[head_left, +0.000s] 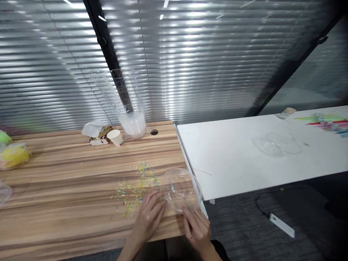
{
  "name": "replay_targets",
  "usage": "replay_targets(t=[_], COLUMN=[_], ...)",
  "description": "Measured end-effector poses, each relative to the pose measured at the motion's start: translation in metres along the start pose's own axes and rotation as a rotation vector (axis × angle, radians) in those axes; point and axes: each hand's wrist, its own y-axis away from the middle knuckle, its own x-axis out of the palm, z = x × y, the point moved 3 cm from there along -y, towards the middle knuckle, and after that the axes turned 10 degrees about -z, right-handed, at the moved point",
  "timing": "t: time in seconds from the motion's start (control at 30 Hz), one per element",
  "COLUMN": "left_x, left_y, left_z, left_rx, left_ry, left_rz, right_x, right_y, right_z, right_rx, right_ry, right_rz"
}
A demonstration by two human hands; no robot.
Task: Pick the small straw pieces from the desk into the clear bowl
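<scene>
A clear round plastic bowl [196, 186] stands on the wooden tabletop by its right edge, with a few small bits inside. My right hand [198, 225] is closed at the front rim, thumb and fingertips on the plastic. Beside the left rim, my left hand [149, 214] has its fingers bent and pressed together; whatever the fingertips hold is too small to make out. Short, thin yellow, green and grey pieces [141, 185] lie scattered on the wood left of the bowl, close to that hand.
At the back are a paper cup [115, 138], an opened wrapper [101, 133] and a clear bag with white contents [133, 125]. Yellow bagged material [15, 155] lies far left. The white table [223, 156] holds clear plastic pieces [282, 144] and coloured sticks [330, 124].
</scene>
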Motion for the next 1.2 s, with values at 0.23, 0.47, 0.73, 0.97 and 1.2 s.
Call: replay_targets(t=[0.23,0.47,0.73,0.97,1.2], left_x=[0.003,0.006,0.009,0.01,0.011], left_y=[0.008,0.017,0.022,0.021,0.018], left_z=[0.002,0.002,0.005,0.004,0.003], left_rx=[-0.011,-0.009,-0.012,-0.018,-0.012], left_ry=[-0.014,-0.042,-0.046,-0.05,-0.026], left_rz=[0.002,0.002,-0.006,0.03,0.04], right_x=[0.0,-0.001,0.001,0.002,0.0], right_y=[-0.002,0.0,0.002,0.004,0.0], right_z=[0.001,0.001,-0.001,-0.002,-0.001], right_rx=[-0.018,-0.01,-0.009,-0.01,-0.02], right_ry=[0.023,0.001,-0.011,-0.007,0.017], right_rz=[-0.022,-0.007,0.005,0.026,0.046])
